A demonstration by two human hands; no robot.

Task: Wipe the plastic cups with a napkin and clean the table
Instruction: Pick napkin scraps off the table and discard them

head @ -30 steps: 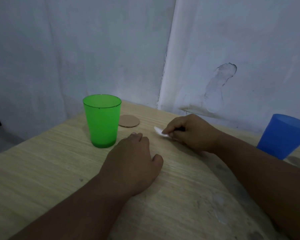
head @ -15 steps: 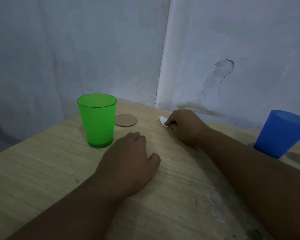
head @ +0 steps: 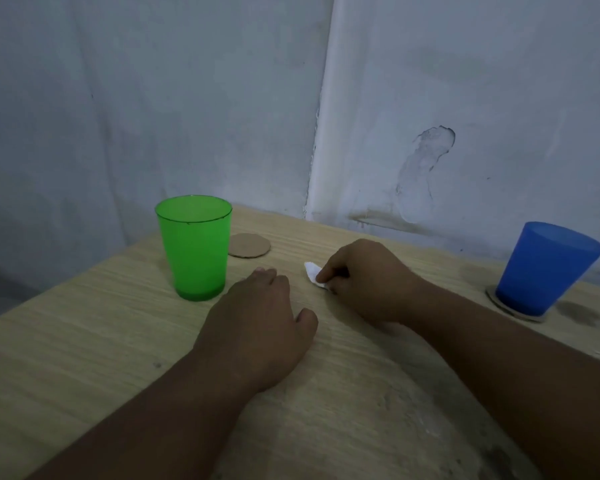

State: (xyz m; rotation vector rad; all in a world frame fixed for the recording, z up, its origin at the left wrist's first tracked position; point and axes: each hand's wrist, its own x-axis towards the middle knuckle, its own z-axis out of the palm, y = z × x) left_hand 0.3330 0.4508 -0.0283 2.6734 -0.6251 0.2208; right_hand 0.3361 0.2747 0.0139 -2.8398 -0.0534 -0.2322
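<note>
A green plastic cup [head: 195,247] stands upright on the wooden table [head: 66,341] at the left. A blue plastic cup [head: 544,268] stands at the far right on a round coaster [head: 520,314]. My right hand [head: 364,280] is pressed to the table in the middle, fingers shut on a small white napkin [head: 313,271] whose tip sticks out to the left. My left hand [head: 260,323] lies flat, palm down, on the table just right of the green cup, holding nothing.
A bare round cardboard coaster [head: 249,245] lies behind the green cup. Two grey walls meet in a corner right behind the table. Dark stains [head: 579,313] mark the wood near the blue cup, and pale smears [head: 395,410] lie in front.
My right hand slid the napkin away toward the wall, then back toward me to the middle. My left hand and both cups stayed in place.
</note>
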